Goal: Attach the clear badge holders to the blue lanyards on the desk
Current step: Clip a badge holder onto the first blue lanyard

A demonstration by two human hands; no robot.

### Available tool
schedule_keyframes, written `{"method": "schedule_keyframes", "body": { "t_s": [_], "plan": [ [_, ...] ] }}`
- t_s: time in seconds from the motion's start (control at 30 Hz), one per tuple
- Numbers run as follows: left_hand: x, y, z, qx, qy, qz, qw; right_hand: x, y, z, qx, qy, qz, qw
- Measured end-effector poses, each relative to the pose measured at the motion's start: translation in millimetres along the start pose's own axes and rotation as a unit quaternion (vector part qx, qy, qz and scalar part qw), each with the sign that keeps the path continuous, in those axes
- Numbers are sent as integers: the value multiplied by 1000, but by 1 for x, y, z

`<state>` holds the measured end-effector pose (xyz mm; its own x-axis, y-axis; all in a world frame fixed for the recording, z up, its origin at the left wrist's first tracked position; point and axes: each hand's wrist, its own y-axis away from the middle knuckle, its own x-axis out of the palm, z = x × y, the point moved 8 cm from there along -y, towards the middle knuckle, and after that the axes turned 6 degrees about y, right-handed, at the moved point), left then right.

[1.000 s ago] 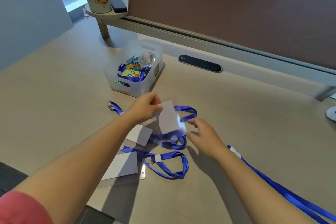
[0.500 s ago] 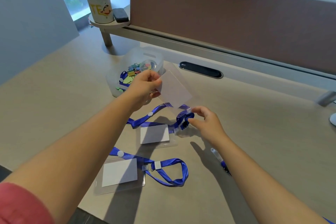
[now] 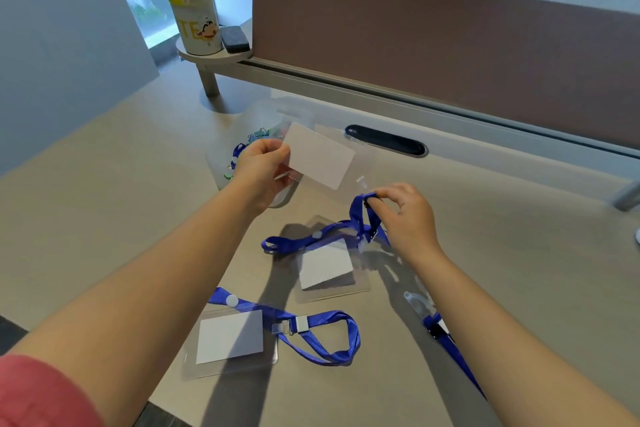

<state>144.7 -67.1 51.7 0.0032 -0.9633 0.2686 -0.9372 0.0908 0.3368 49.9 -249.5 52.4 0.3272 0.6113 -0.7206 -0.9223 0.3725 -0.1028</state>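
My left hand holds a clear badge holder with a white card in it, lifted above the desk. My right hand pinches the clip end of a blue lanyard, raised just right of that holder. Two more clear badge holders lie flat below: one in the middle under the lifted lanyard, and one near the front with a second blue lanyard clipped beside it. A third blue lanyard runs under my right forearm.
A clear plastic bin with coloured binder clips sits behind my left hand. A brown divider panel and a black cable slot close the far side. A yellow-lidded canister stands on a small shelf at back left.
Both hands have risen from the desk. The left hand lifted the badge holder up and away; the right hand picked up the lanyard's clip end and raised it beside the holder.
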Motion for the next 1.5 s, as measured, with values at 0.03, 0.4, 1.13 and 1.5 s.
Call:
{"method": "schedule_keyframes", "body": {
  "t_s": [0.03, 0.4, 1.13, 1.5],
  "plan": [
    [0, 1, -3, 6, -1, 0, 1000, -4, -2, 4, -5, -12, -14, 1000],
    [-9, -1, -11, -95, -111, -7, 989, -37, -16, 71, -45, -220, 48, 973],
    [58, 47, -56, 290, -590, 166, 735, -27, -17, 100, -133, 50, 120, 983],
    [60, 68, -66, 470, -638, 58, 607, -26, -19, 97, -98, 123, 61, 986]
  ]
}}
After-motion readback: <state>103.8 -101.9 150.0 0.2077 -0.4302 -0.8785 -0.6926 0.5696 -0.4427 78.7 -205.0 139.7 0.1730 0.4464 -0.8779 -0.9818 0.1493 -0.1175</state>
